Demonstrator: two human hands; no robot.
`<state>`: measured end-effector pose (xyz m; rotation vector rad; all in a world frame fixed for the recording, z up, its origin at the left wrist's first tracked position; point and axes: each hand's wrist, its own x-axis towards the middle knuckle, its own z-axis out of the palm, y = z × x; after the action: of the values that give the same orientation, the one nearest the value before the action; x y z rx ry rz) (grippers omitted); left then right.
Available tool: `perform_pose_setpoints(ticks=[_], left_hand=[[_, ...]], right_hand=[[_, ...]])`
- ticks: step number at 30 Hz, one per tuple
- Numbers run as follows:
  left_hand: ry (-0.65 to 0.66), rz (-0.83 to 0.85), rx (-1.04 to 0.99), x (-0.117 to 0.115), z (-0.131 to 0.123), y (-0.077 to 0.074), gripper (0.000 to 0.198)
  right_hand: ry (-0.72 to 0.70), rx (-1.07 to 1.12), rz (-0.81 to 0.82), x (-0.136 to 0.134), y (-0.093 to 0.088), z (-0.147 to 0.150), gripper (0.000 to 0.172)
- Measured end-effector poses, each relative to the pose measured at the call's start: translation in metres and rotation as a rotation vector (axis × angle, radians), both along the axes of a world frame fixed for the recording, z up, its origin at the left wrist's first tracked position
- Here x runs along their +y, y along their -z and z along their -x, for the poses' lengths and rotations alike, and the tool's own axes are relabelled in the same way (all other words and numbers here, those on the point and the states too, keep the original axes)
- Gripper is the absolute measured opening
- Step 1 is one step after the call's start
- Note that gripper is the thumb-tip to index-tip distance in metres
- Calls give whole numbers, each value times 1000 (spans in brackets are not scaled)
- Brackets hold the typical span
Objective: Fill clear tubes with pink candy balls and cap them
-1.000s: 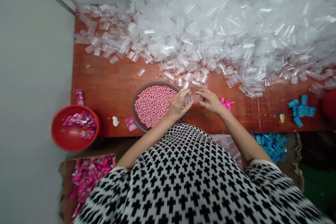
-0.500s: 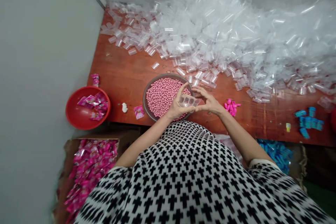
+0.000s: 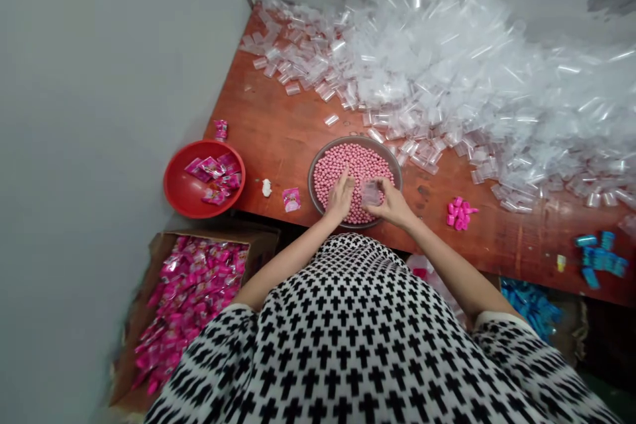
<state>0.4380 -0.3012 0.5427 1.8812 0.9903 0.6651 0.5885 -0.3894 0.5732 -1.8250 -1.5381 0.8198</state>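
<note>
A round metal bowl (image 3: 315, 172) full of small pink balls (image 3: 355, 162) sits at the near edge of the red-brown table (image 3: 278, 136). My left hand (image 3: 340, 197) lies over the pink balls at the bowl's near side, fingers together and dipping into them. My right hand (image 3: 392, 204) holds a small clear plastic container (image 3: 370, 193) over the bowl, right beside the left hand.
A huge heap of clear plastic containers (image 3: 462, 79) covers the far side of the table. A red bowl (image 3: 186, 192) with pink packets sits left. A cardboard box (image 3: 186, 291) of pink packets is below. Pink caps (image 3: 460, 213), blue pieces (image 3: 601, 255) lie right.
Both hands have moved from in front of the bowl to over the pink balls. The left hand let go of the clear container, which the right hand now holds alone. The view swung left.
</note>
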Motion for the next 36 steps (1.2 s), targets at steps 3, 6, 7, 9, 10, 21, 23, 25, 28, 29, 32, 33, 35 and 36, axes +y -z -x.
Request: perform_pose_setpoints(ticks=[3,6,7,9,10,21,23,25,28,29,32,33,35,36], left_hand=[[-85,-185,78,21,16,20,63],[-84,-222,116,39,14,43,61],[-74,-218,122,43,9,49,59],[-40,-217,129,46,-2,59,54],[-16,-216,131,47,-8,61,52],[250,-284,69,38,-18,38,47],[349,-295,115,38,-14,38,49],[353,-292,142,39,-7,38,50],[185,-309,136,38,9,38,48],[140,-321,145,37,14,37,44],[130,-360,234,30,21,34,32],[142,-373,275,28,20,33,28],[148,-403,354,23,13,33,27],[145,-418,387,21,8,32,27]], right_hand=[[63,-470,208,7,8,-5,46],[94,-629,317,19,18,3,27],[102,-623,321,24,22,7,28],[104,-589,306,36,32,18,31],[103,-567,297,42,36,22,31],[202,-72,14,57,74,23,63],[211,104,-89,53,79,20,68],[188,197,-101,49,81,14,75],[124,210,-37,45,78,3,86],[102,196,-26,45,77,0,87],[73,108,-27,42,74,-7,78],[80,76,-29,41,74,-8,72],[112,31,-31,38,75,-8,55],[132,21,-32,37,77,-7,47]])
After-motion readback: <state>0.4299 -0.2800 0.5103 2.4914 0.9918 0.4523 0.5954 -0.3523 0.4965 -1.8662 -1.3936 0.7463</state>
